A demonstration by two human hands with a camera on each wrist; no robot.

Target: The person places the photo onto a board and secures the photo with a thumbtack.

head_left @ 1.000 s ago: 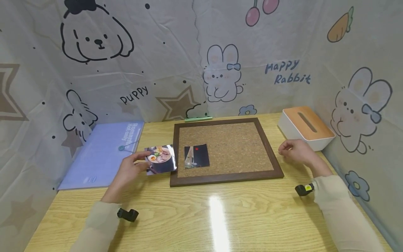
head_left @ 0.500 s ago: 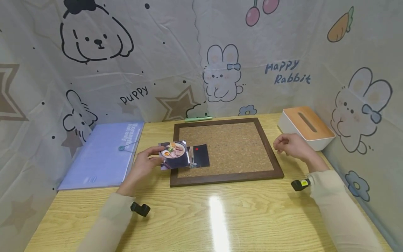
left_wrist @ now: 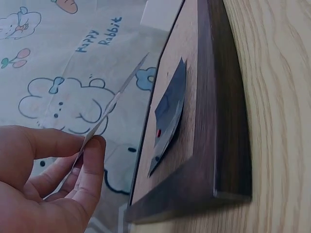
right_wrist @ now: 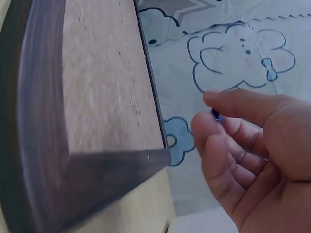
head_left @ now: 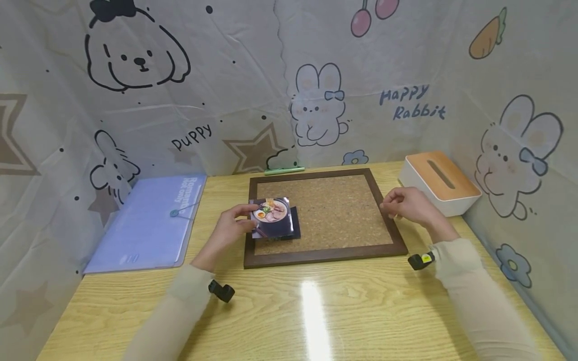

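In the head view my left hand [head_left: 228, 231] pinches the left edge of a photo print [head_left: 273, 228] of a ramen bowl. The left wrist view has that print edge-on, raised above the framed cork board [head_left: 340, 210]. Behind it, a darker photo [head_left: 296, 223] lies on the cork with curled edges and a red push pin [left_wrist: 159, 132] in it; in the head view the ramen print covers most of it. By the board's right frame, my right hand [head_left: 413, 206] pinches a small dark blue push pin [right_wrist: 216, 115], mostly hidden by the fingertips.
At the left of the table lies a blue document folder [head_left: 144, 220] with a string closure. A green pen [head_left: 284, 171] lies behind the board. At the back right stands a white tissue box [head_left: 456, 204] with an orange lid. Printed cloth hangs behind the table.
My left hand has carried the ramen print rightward from the board's left edge to over the dark photo. My right hand has moved left, up to the right frame.
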